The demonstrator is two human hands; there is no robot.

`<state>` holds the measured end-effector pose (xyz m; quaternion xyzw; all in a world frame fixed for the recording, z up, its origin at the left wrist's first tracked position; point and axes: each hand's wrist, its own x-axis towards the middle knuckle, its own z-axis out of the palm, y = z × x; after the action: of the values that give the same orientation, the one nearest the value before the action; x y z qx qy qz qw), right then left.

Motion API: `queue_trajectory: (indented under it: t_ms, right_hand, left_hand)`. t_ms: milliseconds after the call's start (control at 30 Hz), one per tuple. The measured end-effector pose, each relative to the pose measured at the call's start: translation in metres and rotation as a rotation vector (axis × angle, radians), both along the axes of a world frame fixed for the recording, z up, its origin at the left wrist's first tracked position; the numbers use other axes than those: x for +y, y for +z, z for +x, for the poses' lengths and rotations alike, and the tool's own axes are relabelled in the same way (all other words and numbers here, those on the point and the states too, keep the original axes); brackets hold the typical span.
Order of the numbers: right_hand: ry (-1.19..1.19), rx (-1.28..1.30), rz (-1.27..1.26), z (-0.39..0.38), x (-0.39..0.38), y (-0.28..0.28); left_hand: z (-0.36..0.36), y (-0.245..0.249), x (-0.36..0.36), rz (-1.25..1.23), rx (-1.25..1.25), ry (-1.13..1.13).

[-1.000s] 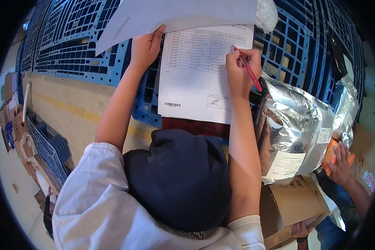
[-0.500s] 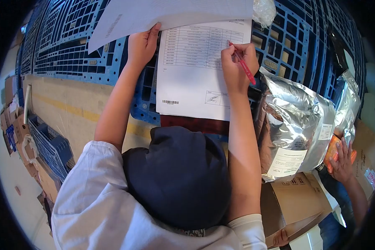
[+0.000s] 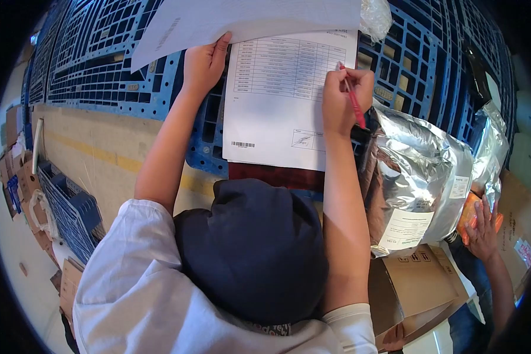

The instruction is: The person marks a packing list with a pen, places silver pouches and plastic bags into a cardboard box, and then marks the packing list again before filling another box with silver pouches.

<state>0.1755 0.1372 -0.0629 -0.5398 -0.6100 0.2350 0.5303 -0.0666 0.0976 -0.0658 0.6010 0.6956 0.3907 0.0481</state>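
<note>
My left hand (image 3: 206, 66) pinches the lower edge of a raised white sheet (image 3: 248, 20), thumb over the paper. Below it lies a printed page (image 3: 271, 115) with a table of rows, a barcode and a small signed box. My right hand (image 3: 346, 100) is closed round a red pen (image 3: 355, 103), its tip at the table's right-hand columns. The pages rest on a dark red surface (image 3: 277, 175) that shows at their bottom edge. The print is too small to read.
Blue plastic pallets (image 3: 100, 71) stand behind the papers. Silver foil bags (image 3: 416, 183) sit at the right above an open cardboard box (image 3: 422, 286). Another person's hand (image 3: 484, 230) touches an orange package (image 3: 471, 217). A blue crate (image 3: 71, 206) is at the left.
My right hand and the pen have moved right and slightly down across the page. My left hand and the raised sheet have shifted slightly right.
</note>
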Motion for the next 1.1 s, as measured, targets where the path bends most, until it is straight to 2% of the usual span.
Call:
queue_trajectory:
  t_ms: [67, 133, 267, 400, 500, 900, 1100]
  right_hand:
    - [-0.020, 0.213, -0.112, 0.002, 0.001, 0.002]
    - [0.005, 0.199, -0.112, 0.003, 0.001, 0.002]
    - [0.062, 0.134, -0.170, 0.005, -0.003, 0.004]
    - [0.104, 0.188, -0.180, 0.006, -0.005, 0.003]
    - [0.116, 0.106, -0.169, 0.007, -0.007, 0.005]
    - [0.165, 0.132, -0.219, 0.022, -0.042, 0.009]
    - [0.163, 0.231, -0.256, 0.026, -0.062, 0.003]
  left_hand:
    - [0.002, 0.001, 0.001, 0.017, -0.010, -0.005]
    - [0.002, 0.001, 0.002, 0.067, 0.012, -0.014]
    - [0.000, 0.000, 0.000, 0.018, -0.007, -0.009]
    - [0.002, 0.003, 0.000, -0.001, -0.005, -0.005]
    - [0.003, 0.004, 0.000, 0.010, -0.006, -0.003]
    - [0.001, 0.002, 0.001, 0.008, 0.014, -0.010]
    - [-0.001, 0.000, 0.001, 0.003, 0.016, -0.002]
